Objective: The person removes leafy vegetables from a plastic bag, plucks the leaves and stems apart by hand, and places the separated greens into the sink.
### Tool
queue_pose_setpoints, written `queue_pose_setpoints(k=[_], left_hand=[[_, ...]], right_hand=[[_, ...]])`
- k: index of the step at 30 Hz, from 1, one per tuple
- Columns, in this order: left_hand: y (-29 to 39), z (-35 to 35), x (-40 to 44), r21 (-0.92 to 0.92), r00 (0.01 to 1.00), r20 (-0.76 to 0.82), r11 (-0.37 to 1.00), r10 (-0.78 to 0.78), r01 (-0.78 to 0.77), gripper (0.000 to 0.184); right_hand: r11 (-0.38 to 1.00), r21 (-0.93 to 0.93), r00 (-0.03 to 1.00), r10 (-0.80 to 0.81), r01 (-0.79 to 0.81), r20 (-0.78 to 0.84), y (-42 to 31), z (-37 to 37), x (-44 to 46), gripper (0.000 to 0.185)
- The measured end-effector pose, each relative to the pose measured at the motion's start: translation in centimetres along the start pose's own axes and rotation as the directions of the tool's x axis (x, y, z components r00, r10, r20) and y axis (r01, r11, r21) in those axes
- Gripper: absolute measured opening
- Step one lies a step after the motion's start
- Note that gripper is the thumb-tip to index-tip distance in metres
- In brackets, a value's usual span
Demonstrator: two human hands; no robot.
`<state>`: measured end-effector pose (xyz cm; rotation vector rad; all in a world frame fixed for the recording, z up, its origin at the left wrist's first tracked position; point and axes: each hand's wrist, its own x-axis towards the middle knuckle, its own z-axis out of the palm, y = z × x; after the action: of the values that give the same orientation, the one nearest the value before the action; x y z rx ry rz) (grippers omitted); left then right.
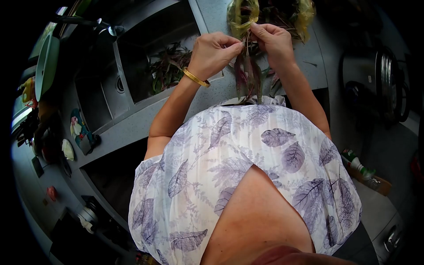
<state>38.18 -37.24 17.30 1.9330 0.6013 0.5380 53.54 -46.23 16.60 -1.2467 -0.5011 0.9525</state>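
Both hands are above the counter at the top of the head view. My left hand, with a gold bangle at its wrist, is pinched at the stems of reddish-green leafy greens. My right hand pinches the same bunch a little higher, thumb and index finger together. The leaves hang down between the hands, towards the counter's front edge. Just beyond the hands lies an open yellow plastic bag with more leafy stems beside it.
Left of the hands is a metal double sink with loose leaves in its nearer basin and a faucet. A green basin stands at the far left. A dark appliance is at the right.
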Motion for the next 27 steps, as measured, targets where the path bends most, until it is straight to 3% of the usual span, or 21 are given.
queue_pose_setpoints(k=[3,6,9,12,18,21,27], left_hand=[[0.0,0.0,0.0,-0.016,0.998,0.008,0.997,-0.069,0.069,0.019],[0.5,0.4,0.0,0.054,0.992,-0.101,0.995,-0.073,0.078,0.016],[0.4,0.7,-0.1,0.219,0.981,-0.149,0.972,0.123,-0.089,0.014],[0.2,1.0,-0.2,0.309,0.973,-0.139,0.941,0.186,-0.136,0.014],[-0.5,1.7,-0.1,0.234,0.946,-0.237,0.958,0.221,-0.166,0.014],[-0.5,1.7,-0.2,0.25,0.944,-0.2,0.945,0.262,-0.209,0.014],[-1.6,2.3,-0.6,-0.074,0.968,-0.238,0.992,0.081,-0.101,0.011]], right_hand=[[0.999,-0.028,1.0,0.015,-0.015,-0.01,0.1,0.1,0.0,0.016],[0.999,-0.024,1.0,0.027,-0.028,-0.01,0.1,0.3,-0.2,0.016],[1.0,0.003,1.0,0.023,-0.023,-0.003,0.3,0.5,-0.3,0.016],[0.998,0.027,0.999,0.05,-0.05,0.005,0.5,0.5,-0.4,0.015],[0.997,0.046,0.998,0.063,-0.062,-0.025,0.6,1.2,-0.7,0.016],[0.997,0.046,0.997,0.069,-0.068,-0.029,0.6,1.2,-0.8,0.016],[0.987,0.06,0.988,0.15,-0.148,-0.033,1.1,1.2,-0.7,0.017]])
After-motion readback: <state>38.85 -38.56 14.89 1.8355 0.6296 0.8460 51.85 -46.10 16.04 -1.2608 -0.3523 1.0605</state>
